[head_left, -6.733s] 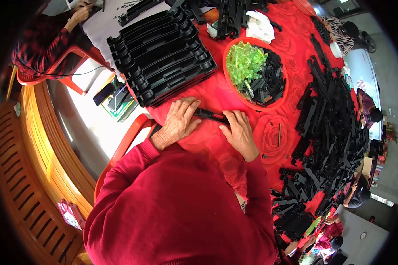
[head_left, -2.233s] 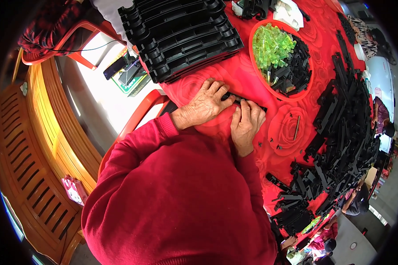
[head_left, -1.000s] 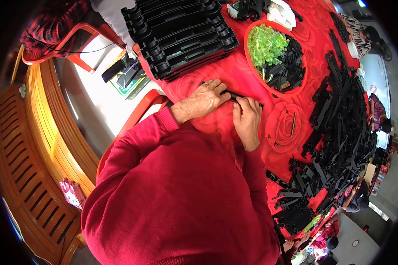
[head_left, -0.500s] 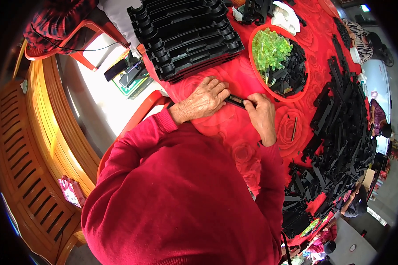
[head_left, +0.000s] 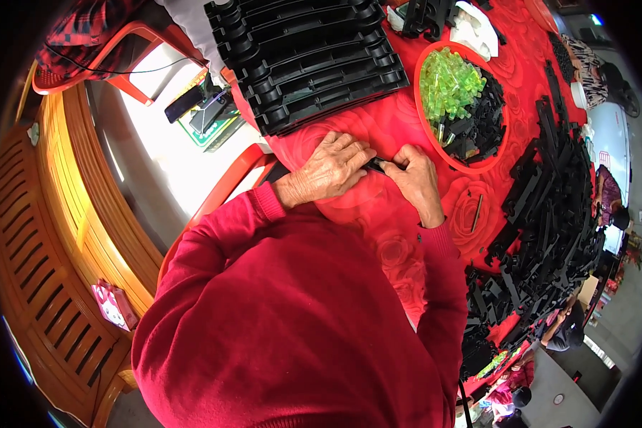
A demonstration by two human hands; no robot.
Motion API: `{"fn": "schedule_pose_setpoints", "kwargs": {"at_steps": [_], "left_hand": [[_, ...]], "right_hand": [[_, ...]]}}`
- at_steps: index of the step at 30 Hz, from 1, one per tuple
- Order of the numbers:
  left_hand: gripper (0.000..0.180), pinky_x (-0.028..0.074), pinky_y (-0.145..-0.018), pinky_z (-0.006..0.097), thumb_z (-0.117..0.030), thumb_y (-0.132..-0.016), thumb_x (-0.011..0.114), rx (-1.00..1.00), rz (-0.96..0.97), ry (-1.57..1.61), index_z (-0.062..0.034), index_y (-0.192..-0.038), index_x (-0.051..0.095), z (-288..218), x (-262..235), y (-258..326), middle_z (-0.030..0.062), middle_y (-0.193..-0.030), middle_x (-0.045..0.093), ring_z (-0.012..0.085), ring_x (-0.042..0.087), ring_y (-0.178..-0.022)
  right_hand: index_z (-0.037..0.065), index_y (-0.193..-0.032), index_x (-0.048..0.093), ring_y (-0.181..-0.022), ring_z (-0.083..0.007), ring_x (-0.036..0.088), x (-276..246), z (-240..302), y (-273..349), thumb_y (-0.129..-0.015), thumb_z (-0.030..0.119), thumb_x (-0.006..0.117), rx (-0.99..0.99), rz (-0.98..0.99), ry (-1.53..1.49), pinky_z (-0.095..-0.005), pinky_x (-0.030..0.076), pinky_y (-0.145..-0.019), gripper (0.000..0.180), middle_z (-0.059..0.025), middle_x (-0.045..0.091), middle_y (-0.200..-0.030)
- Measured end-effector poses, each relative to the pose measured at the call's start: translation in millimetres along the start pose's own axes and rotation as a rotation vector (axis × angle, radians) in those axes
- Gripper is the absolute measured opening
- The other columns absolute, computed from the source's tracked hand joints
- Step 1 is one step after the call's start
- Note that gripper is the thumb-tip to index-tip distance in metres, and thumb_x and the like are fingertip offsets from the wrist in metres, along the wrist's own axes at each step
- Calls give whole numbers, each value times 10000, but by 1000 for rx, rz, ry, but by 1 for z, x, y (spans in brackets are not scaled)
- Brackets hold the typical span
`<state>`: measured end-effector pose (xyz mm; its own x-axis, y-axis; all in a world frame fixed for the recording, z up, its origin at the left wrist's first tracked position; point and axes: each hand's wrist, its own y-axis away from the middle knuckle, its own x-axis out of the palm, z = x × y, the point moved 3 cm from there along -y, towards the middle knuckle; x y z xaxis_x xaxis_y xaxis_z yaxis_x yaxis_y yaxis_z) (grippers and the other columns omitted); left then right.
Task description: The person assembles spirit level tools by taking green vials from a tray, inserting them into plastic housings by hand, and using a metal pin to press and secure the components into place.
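Note:
Between my two hands is a slim black plastic piece (head_left: 372, 165), mostly hidden by the fingers. My left hand (head_left: 333, 165) is closed on its left end, knuckles up, just below a stack of black plastic trays (head_left: 314, 60). Thumb and fingers of my right hand (head_left: 414, 177) pinch the other end. To the right of that hand stands a red-orange basin (head_left: 505, 146) with clear yellow-green pieces (head_left: 449, 82) and small black parts (head_left: 486, 121) in it. A thin metal-looking rod (head_left: 476, 212) lies on the red rose-patterned cloth (head_left: 399, 250).
A big heap of long black plastic parts (head_left: 549, 214) covers the table's right side. White crumpled material (head_left: 474, 30) lies beyond the basin. At left are a wooden bench (head_left: 50, 271), a red chair (head_left: 235, 167) and a phone (head_left: 183, 105). Other people sit at the far right.
My right hand has moved slightly left, closer to my left hand, and its fingers have curled. Less of the black piece shows between them now. The view has shifted a little.

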<state>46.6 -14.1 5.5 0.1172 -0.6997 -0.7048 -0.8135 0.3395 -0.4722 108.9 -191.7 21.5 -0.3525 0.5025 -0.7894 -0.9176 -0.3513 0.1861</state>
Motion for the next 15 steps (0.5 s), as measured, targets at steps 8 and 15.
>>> {"fn": "schedule_pose_setpoints", "kwargs": {"at_steps": [8, 15], "left_hand": [[448, 400, -807, 384, -160, -723, 711, 5, -23, 26, -16, -1115, 552, 0, -2, -1, 99, -1045, 584, 255, 544, -926], [448, 382, -868, 394, -194, -746, 676, -34, 28, 33, -14, -1137, 550, 0, 1, -2, 99, -1036, 583, 256, 520, -980]], "right_hand": [[16, -718, 519, -670, -307, 549, 5, -3, -4, -683, 195, 745, 26, 46, -49, -429, 423, -596, 290, -126, 561, -694], [20, -716, 512, -718, -308, 543, 11, -9, -5, -667, 162, 739, 53, 39, -56, -427, 420, -608, 273, -131, 546, -731]]}}
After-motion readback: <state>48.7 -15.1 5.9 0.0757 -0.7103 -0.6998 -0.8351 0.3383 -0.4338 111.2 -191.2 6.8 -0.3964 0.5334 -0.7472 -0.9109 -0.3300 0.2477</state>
